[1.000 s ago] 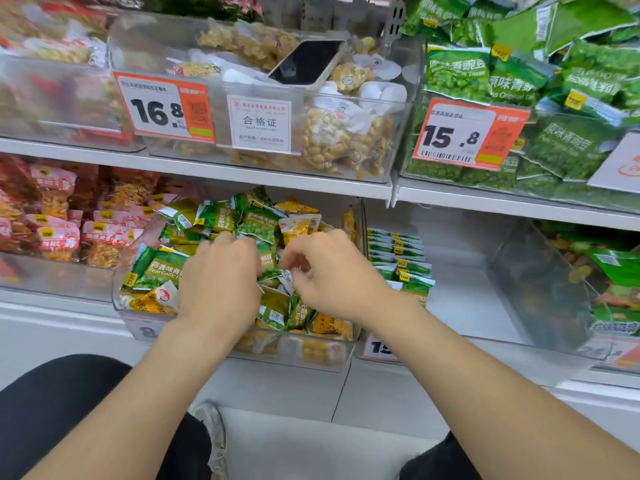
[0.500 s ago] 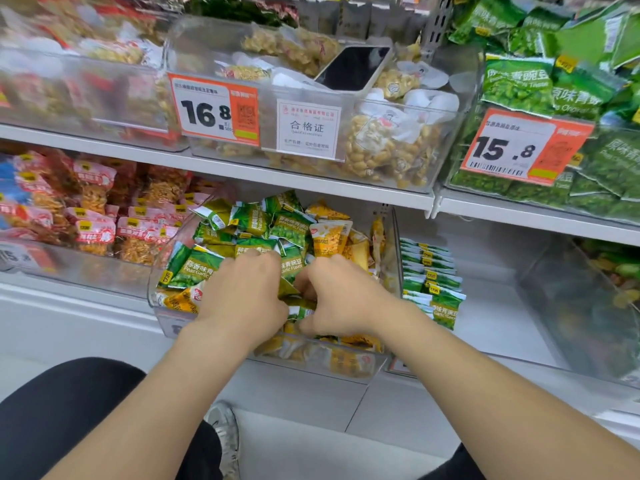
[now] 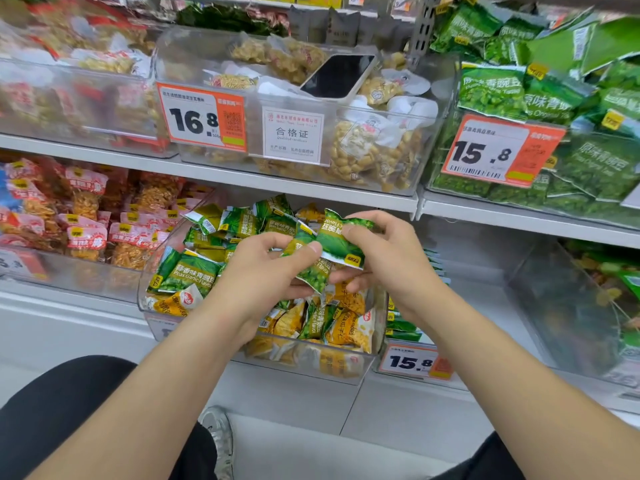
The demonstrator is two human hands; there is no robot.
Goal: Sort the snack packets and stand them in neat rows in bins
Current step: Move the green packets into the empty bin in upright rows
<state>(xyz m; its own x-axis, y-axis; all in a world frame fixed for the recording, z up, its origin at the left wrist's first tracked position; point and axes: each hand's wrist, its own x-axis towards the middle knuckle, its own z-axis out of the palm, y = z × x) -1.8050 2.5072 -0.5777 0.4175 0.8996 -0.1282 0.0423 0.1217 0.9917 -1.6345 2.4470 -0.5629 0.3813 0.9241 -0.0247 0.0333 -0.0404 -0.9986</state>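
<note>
A clear plastic bin (image 3: 322, 367) on the lower shelf holds a jumble of green pea packets (image 3: 188, 271) and yellow snack packets (image 3: 349, 329). Above its middle, my left hand (image 3: 258, 278) and my right hand (image 3: 388, 258) grip a small bunch of green packets (image 3: 332, 242) between them. My left thumb presses the bunch from the front, and my right thumb and fingers pinch its top packet. Behind my right wrist, a row of green packets (image 3: 434, 261) stands in the neighbouring clear bin, mostly hidden.
Red packets (image 3: 86, 233) fill the bin at lower left. On the upper shelf a bin of pale nut packs (image 3: 367, 147) carries a black phone (image 3: 337, 76), beside large green pea bags (image 3: 554, 98). Price tags (image 3: 202, 119) hang on the bin fronts. My knees and a shoe (image 3: 216, 434) are below.
Both hands have risen out of the jumbled bin, lifting a bunch of green packets clear of the pile. The camera view has shifted left and closer.
</note>
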